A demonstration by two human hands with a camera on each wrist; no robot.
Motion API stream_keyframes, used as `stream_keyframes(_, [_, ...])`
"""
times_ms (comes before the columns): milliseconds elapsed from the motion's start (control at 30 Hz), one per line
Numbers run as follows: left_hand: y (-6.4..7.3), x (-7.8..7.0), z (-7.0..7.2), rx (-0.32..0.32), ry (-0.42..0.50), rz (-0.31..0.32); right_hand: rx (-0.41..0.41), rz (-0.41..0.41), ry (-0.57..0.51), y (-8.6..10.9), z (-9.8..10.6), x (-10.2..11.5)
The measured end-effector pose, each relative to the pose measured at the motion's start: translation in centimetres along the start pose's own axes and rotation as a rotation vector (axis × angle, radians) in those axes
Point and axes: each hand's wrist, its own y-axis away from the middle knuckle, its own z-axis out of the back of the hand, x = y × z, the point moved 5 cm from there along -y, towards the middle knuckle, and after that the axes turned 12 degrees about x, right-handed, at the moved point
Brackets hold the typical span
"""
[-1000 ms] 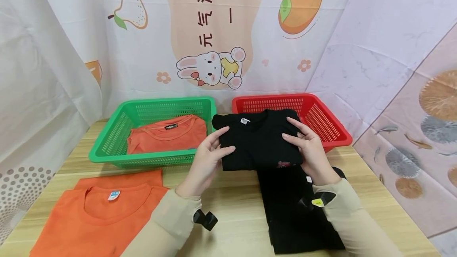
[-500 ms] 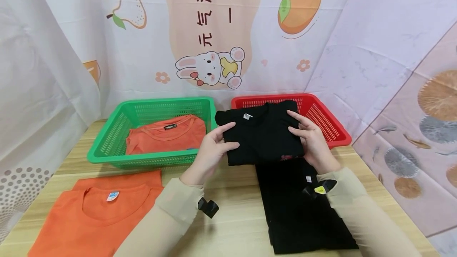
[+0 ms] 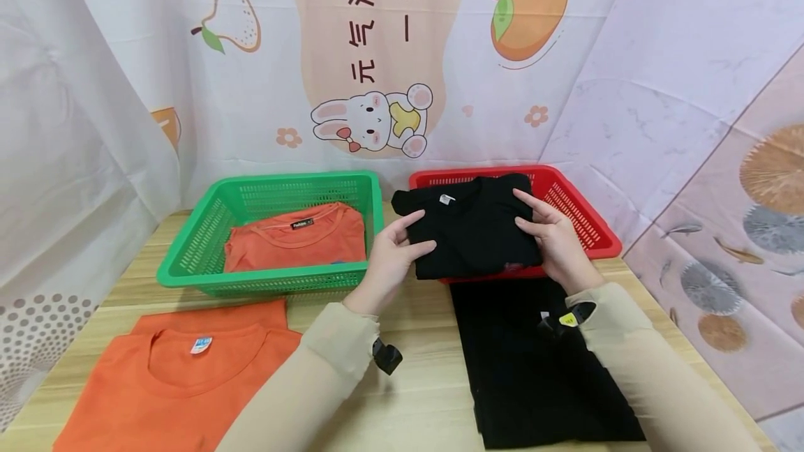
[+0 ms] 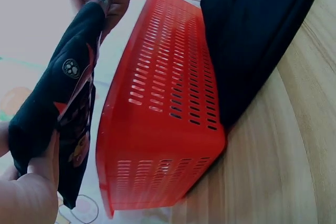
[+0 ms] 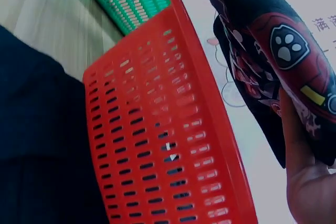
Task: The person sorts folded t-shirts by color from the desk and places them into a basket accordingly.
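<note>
Shirt (image 3: 472,232), folded, spans from left grip (image 3: 391,258) to right grip (image 3: 557,237).

The held shirt (image 3: 472,237) is black—paw print (image 5: 285,52) white.

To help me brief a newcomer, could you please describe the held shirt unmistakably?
On the wooden table, find the red basket, back right. Above it, the left hand and right hand hold the folded black shirt. Unlike the black garment lying on the table, it is lifted, with a paw-print badge.
</note>
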Motion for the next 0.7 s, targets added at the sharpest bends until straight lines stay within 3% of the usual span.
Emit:
stream_keyframes(367, [-1.4, 0.7, -1.2, -0.136, 0.002, 0.015, -0.092, 0.006, 0.064, -0.7, 1.7, 0.4])
stream_keyframes(700, [-2.6, 0.8, -2.0, -0.084, 0.000, 0.042, -0.176, -0.025, -0.011, -0.9, 2.7, 0.6])
